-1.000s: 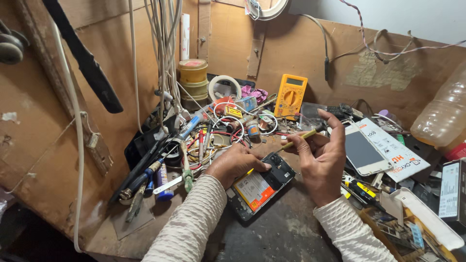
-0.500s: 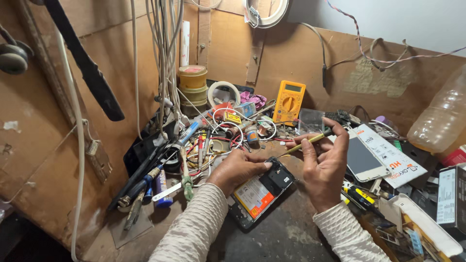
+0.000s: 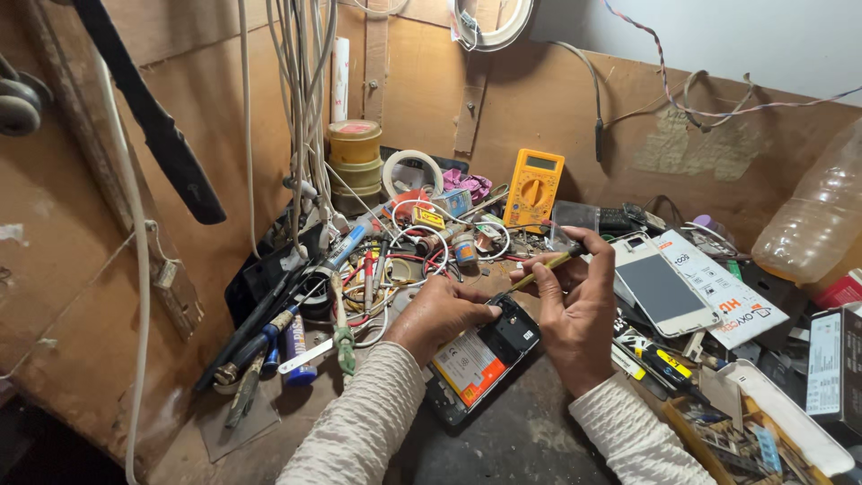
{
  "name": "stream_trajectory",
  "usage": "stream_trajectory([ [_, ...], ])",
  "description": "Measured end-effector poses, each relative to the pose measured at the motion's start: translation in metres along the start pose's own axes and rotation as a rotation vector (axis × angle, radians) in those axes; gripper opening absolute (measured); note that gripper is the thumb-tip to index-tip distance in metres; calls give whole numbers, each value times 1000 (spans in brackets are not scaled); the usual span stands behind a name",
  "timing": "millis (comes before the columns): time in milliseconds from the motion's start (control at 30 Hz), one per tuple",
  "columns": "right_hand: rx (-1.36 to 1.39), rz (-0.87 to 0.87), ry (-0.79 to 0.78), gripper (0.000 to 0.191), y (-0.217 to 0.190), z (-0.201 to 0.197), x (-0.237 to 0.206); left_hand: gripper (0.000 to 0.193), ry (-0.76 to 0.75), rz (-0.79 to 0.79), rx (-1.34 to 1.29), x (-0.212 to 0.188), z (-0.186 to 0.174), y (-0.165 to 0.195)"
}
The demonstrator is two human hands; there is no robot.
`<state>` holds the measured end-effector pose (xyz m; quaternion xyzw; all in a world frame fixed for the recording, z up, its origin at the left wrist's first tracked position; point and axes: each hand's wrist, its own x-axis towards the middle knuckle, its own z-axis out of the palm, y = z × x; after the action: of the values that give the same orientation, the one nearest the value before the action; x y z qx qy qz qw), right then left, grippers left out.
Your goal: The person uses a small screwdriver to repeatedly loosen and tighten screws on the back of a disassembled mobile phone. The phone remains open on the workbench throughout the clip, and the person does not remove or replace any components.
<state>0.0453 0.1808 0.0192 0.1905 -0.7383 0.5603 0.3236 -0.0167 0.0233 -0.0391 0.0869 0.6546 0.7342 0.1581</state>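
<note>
The left hand (image 3: 440, 314) steadies an opened phone (image 3: 480, 357) while the right hand (image 3: 575, 314) grips a yellow-handled screwdriver (image 3: 543, 268)
</note>
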Motion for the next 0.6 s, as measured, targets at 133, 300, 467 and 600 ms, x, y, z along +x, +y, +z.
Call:
stream_trajectory([
  [133,-93,-79,-14,43,-3,2,-1,26,-19,7,-4,-3,1,2],
  [300,-182,-115,-15,40,-8,3,-3,24,9,-24,15,-4,3,3],
  [467,-177,-122,-8,42,-9,3,-4,26,-8,27,7,-7,3,2],
  [600,-146,-88,3,46,-8,5,-4,29,-41,27,-44,-12,0,6],
])
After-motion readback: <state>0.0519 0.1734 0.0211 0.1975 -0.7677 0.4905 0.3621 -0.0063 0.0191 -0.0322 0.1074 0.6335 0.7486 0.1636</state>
